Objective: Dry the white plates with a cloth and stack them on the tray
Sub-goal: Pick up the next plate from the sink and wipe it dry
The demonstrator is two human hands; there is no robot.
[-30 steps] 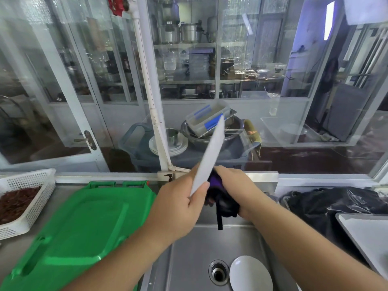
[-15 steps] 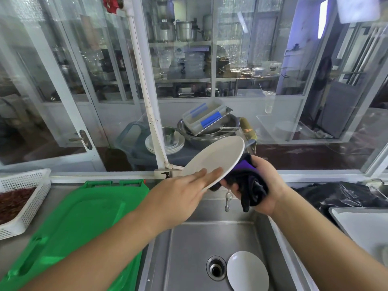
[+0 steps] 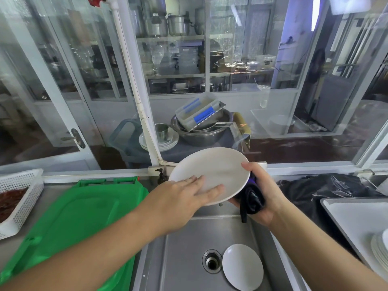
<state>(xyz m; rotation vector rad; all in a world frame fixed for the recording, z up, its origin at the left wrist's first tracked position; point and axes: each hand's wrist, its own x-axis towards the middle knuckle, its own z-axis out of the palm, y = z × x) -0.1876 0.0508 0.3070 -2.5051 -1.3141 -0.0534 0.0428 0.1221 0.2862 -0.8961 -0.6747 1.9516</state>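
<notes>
Over the back edge of the sink (image 3: 184, 267), both hands are holding a white plate (image 3: 212, 171) tilted, its face turned up toward the camera. The left hand (image 3: 180, 198) is lying spread and flat on the plate's near-left rim, fingers pressing on the face. The right hand (image 3: 262, 198) is cupping the right rim from beneath with a dark bunched cloth (image 3: 251, 199) in its palm, thumb hooking over the edge — the cloth is sitting against the underside. A second plate (image 3: 242, 266) is lying at the sink's front right, beside the drain (image 3: 212, 261). At the right edge of the counter, a tray (image 3: 346, 215) is carrying a stack of plates (image 3: 381, 248). The plate is probably stiff, breakable and slick while wet, so gripping it at opposite rims — with cloth under the fingers — looks the safest hold.
</notes>
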